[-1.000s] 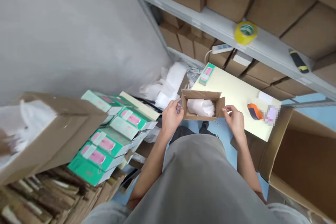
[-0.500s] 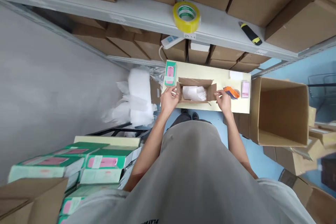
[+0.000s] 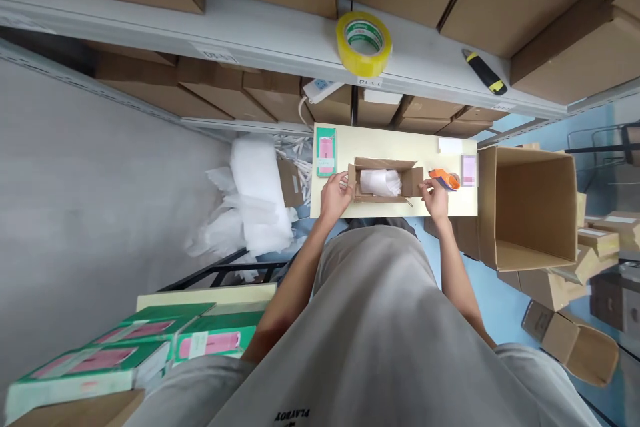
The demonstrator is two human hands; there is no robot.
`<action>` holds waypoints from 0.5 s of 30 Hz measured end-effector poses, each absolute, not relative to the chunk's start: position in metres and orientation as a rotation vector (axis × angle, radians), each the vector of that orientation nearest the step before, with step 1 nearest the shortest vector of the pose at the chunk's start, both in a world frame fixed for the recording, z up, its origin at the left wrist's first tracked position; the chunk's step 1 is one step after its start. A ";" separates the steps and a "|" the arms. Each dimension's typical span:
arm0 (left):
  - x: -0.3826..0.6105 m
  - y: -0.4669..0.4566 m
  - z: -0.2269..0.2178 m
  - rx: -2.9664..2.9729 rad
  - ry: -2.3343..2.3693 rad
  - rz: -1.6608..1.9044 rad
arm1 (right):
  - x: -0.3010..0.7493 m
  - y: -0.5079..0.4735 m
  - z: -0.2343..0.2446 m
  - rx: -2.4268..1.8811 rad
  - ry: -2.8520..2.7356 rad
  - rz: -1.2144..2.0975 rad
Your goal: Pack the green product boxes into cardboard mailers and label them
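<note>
One small brown carton (image 3: 385, 164), open, white-wrapped bundle (image 3: 380, 183) inside; left hand (image 3: 336, 198), right hand (image 3: 435, 201) pinching end flaps (image 3: 416, 181).

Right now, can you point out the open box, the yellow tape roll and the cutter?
Open box (image 3: 413, 182), head view: its right end flap.
Yellow tape roll (image 3: 367, 66), head view: near side of its ring.
Cutter (image 3: 484, 71), head view: its black handle.

A yellow tape roll (image 3: 364, 65) and a black-and-yellow cutter (image 3: 485, 72) lie on the grey shelf (image 3: 280, 30), upper frame; green boxes (image 3: 85, 361) fill lower left, an open carton (image 3: 487, 213) right.
</note>
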State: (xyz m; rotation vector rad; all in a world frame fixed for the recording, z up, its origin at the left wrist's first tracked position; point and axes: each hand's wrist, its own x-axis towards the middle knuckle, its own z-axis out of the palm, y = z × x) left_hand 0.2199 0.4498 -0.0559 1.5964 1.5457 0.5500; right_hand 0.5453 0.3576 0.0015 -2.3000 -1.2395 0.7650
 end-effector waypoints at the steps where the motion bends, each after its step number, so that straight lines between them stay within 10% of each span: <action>1: 0.222 0.451 -0.058 1.597 1.546 0.541 | 0.546 0.360 0.000 -2.314 -1.243 0.782; 15: 0.217 0.520 -0.098 1.494 2.080 0.196 | 0.553 0.390 0.030 -2.396 -1.409 0.818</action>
